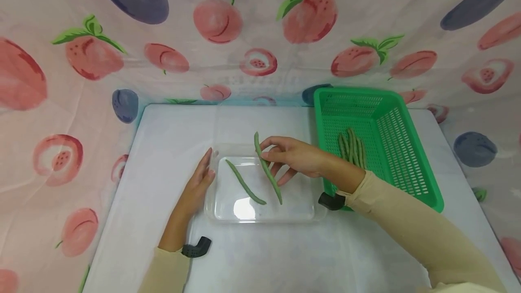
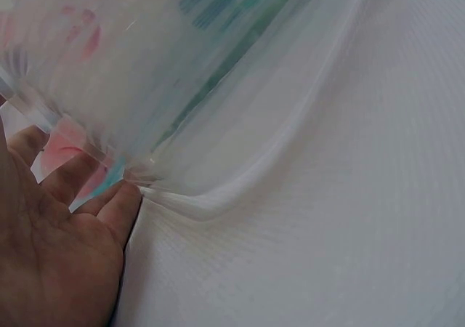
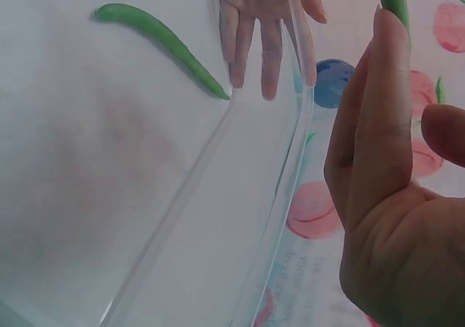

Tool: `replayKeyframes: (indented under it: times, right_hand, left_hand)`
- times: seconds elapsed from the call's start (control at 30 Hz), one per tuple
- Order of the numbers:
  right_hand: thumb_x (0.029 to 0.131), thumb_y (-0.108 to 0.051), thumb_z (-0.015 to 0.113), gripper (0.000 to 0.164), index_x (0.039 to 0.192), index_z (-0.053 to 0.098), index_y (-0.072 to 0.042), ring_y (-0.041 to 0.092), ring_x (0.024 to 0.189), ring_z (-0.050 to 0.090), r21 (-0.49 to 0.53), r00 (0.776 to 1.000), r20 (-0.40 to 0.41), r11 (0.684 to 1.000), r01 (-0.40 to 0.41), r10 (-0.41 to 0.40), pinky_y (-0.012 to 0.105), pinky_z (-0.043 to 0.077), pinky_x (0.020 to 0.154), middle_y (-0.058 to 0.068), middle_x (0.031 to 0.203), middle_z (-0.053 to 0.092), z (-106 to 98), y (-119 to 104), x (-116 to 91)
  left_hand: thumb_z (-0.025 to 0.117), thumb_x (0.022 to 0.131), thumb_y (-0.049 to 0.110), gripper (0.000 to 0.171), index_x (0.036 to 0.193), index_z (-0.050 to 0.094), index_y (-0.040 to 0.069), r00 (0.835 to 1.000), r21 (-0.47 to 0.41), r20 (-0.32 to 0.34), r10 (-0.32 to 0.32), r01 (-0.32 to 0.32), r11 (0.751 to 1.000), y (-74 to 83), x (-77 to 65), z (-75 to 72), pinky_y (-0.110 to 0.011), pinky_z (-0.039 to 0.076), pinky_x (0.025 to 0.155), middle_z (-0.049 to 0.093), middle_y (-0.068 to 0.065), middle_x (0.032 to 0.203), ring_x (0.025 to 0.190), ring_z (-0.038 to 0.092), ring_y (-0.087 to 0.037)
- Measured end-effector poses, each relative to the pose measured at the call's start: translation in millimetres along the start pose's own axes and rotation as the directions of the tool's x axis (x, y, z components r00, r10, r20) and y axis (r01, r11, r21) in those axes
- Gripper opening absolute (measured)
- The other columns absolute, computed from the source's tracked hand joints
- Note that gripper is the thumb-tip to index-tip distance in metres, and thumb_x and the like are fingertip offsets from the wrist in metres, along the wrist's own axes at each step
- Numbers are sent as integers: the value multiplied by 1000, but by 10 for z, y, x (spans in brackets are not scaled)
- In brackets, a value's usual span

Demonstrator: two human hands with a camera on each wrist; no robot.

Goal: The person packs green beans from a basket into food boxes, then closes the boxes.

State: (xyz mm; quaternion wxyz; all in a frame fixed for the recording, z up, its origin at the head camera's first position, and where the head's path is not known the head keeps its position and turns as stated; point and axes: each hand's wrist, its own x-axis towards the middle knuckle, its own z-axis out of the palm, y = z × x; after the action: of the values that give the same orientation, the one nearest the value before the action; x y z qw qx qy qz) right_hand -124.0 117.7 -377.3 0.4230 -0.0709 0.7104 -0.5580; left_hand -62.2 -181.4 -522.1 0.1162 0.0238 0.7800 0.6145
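Observation:
Over a clear plastic container [image 1: 264,221], my right hand [image 1: 299,156] pinches a green bean [image 1: 266,168] between thumb and fingers. Only one end of that bean shows in the right wrist view, above the fingertips. Another green bean [image 1: 244,183] lies on the container's floor, its curve plain in the right wrist view. My left hand [image 1: 197,189] touches the container's left side with its fingers extended along the wall; in the right wrist view those fingers look straight through the clear plastic. The left wrist view shows the left hand [image 2: 65,225] at the container's edge.
A green slotted basket [image 1: 423,184] stands to the right, with several green beans [image 1: 353,148] inside. The table [image 1: 163,125] has a white cover. A fruit-print curtain [image 1: 260,26] hangs behind it and at both sides.

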Motion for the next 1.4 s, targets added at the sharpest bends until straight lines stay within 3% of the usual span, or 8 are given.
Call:
replayKeyframes:
  times: [0.17, 0.5, 0.83, 1.2, 1.4]
  right_hand:
    - [107, -20, 53, 33, 139, 54, -10, 25, 90, 68, -2, 1000, 13, 1000, -22, 22, 45, 64, 74, 12, 113, 61, -8, 9, -14]
    - [106, -21, 55, 31, 136, 55, -10, 25, 88, 68, 16, 1000, 21, 1000, -8, 8, 48, 64, 77, 13, 109, 62, -23, 39, -29]
    - [105, -23, 58, 35, 137, 53, -8, 25, 90, 69, 33, 999, 6, 998, 50, -51, 49, 64, 76, 17, 112, 62, -126, 25, -170]
    - [104, -16, 58, 39, 141, 48, -6, 21, 87, 69, 107, 990, -109, 989, 100, -88, 51, 63, 81, 12, 110, 65, -522, 12, -506]
    - [105, -17, 57, 33, 137, 52, -10, 16, 86, 70, 113, 978, -169, 983, 141, -121, 45, 64, 78, 4, 106, 71, -792, 65, -658]
  left_hand:
    - [45, 107, 34, 61, 160, 18, 50, 1000, -10, 10, 8, -8, 1000, 15, 15, 2, -70, 41, 104, 15, 6, 172, 155, 23, -45]
    - [44, 108, 34, 61, 160, 18, 51, 1000, -17, 17, -4, 4, 1000, 10, 12, -2, -71, 41, 103, 14, 3, 173, 154, 24, -46]
    - [44, 108, 33, 61, 160, 18, 50, 1000, -11, 12, 3, -3, 1000, 21, 3, -14, -73, 40, 103, 15, 3, 172, 154, 24, -46]
    - [45, 107, 33, 62, 159, 18, 51, 1000, -7, 5, 4, -4, 1000, 25, -19, -14, -74, 38, 104, 15, 3, 173, 154, 23, -47]
    - [45, 107, 32, 62, 159, 18, 52, 1000, -23, 13, 3, -3, 1000, 14, -16, -9, -73, 41, 102, 15, 4, 172, 154, 24, -47]
